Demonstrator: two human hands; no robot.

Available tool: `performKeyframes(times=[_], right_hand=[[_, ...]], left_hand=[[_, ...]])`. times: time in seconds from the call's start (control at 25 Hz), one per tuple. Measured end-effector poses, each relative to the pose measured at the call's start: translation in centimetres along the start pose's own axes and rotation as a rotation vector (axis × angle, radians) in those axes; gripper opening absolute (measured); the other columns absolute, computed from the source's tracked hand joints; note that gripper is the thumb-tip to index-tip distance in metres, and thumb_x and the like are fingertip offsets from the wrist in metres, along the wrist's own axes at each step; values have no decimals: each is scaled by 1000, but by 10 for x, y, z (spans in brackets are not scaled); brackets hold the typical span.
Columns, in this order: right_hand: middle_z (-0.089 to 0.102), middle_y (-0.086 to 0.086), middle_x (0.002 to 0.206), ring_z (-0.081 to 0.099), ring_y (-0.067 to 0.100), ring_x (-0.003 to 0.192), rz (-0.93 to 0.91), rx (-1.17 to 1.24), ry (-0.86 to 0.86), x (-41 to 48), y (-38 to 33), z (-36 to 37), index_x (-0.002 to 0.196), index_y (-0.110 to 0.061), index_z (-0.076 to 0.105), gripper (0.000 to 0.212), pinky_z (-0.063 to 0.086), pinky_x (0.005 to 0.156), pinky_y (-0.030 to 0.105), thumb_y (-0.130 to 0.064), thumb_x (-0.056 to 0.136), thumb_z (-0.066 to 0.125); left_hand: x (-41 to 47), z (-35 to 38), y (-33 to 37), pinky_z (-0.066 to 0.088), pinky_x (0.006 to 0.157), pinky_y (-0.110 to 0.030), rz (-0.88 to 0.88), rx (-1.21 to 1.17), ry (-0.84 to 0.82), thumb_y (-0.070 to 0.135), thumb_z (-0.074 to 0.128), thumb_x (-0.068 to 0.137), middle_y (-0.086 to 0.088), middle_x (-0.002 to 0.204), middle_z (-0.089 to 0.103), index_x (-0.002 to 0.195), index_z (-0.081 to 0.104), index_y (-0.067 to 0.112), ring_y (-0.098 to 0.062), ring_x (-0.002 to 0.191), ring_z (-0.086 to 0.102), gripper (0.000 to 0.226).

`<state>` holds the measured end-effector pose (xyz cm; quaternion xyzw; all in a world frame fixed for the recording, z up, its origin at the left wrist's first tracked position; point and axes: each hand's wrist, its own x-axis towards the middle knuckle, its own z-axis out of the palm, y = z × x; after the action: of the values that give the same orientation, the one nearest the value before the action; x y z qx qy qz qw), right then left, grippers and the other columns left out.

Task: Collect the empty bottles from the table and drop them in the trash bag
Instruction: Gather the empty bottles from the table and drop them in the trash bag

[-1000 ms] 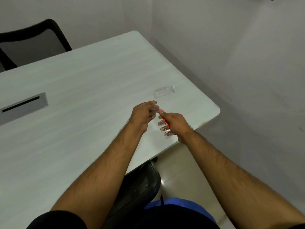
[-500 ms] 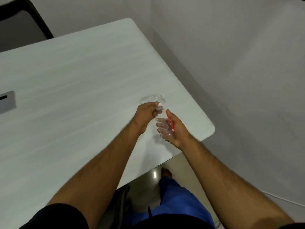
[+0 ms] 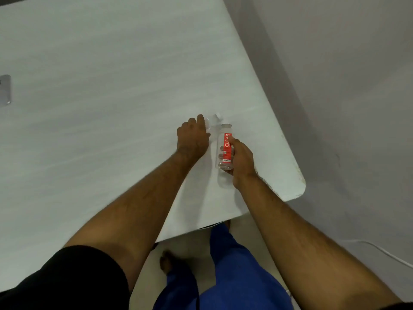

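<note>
Bottles were what you were after, and your right hand point(image 3: 240, 159) had one: a clear plastic bottle with a red label point(image 3: 225, 148), held upright-ish just above the white table point(image 3: 111, 86) near its right corner. Your thumb lay across the label's upper edge and your fingertips showed through the plastic on the far side, so the fingers were wrapped round the middle of the body.

Your left hand point(image 3: 193, 136) was down on the tabletop just beside it, reaching onto a second clear bottle point(image 3: 213, 123) that lay on its side. Your knuckles hid most of it; the fingers looked curled over its near end, but whether they had closed on it I could not tell.

Judging by the clear walls with no liquid visible, both bottles would have been very light and thin-skinned, likely to dent or crackle under a hard squeeze and to skid or roll away on that smooth tabletop if nudged. The lying one would have been best taken across the middle of its body, thumb on one side and fingers on the other, rather than by its narrow neck. No trash bag was in view, only floor and a wall to the right.
</note>
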<state>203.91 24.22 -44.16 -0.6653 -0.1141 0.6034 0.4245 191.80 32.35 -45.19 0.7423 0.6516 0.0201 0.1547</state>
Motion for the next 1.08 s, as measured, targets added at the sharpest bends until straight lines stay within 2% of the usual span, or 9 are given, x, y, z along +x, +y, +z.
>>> performKeyframes(times=[0.16,0.24,0.32,0.44,0.56,0.68,0.88,1.0,1.08], right_hand=[[68,8,111,67,22,96,-78,-83,-115,-53,16,50,120,-17,60,29,57,80,36,-36,100,50],[68,7,113,68,21,97,-124,-120,-210,-92,26,88,118,-19,59,25,58,82,36,-34,100,51],[69,5,108,69,19,92,-163,-142,-293,-134,37,128,115,-19,61,22,59,77,33,-32,99,53],[69,3,97,67,16,81,-228,-170,-452,-210,65,192,108,-17,64,19,55,66,28,-30,97,56],[70,2,95,68,17,80,-289,-235,-633,-289,99,263,108,-16,66,22,55,64,29,-32,96,57],[71,3,94,70,18,80,-334,-278,-830,-367,129,334,106,-16,67,20,57,65,32,-32,97,57],[73,6,102,72,19,84,-381,-354,-1088,-469,169,448,108,-17,66,20,63,71,36,-31,98,57],[74,1,97,73,15,79,-371,-383,-1238,-516,196,521,111,-16,64,21,61,64,31,-30,98,57],[74,-1,98,75,15,82,-358,-425,-1343,-549,222,574,113,-18,64,22,60,64,27,-32,99,56]], left_hand=[[-61,-52,-50,47,95,-33,-370,-660,15,37,62,91,-15,138,50,141,41,10,-31,119,56,61],[-108,-91,-90,54,94,-40,-518,-952,53,38,66,87,-10,133,58,137,47,15,-29,113,62,58],[-162,-130,-131,57,86,-41,-573,-1159,143,34,67,87,-8,117,68,122,59,16,-25,101,68,41],[-258,-184,-196,56,85,-40,-603,-1339,277,30,61,89,-4,100,69,102,66,19,-21,93,67,17],[-351,-230,-261,55,79,-38,-636,-1410,495,28,57,90,-3,101,67,109,66,15,-22,91,68,24],[-433,-273,-320,56,72,-36,-656,-1461,728,25,53,92,-2,87,67,97,66,17,-20,80,66,16],[-531,-325,-414,56,70,-35,-731,-1456,1064,28,47,94,-4,85,69,97,66,16,-20,77,68,23],[-574,-347,-473,54,60,-29,-767,-1442,1275,29,45,93,-4,80,70,100,67,14,-18,68,67,28],[-604,-359,-522,56,62,-33,-823,-1415,1435,31,47,91,-7,82,72,105,67,12,-20,70,69,31]])
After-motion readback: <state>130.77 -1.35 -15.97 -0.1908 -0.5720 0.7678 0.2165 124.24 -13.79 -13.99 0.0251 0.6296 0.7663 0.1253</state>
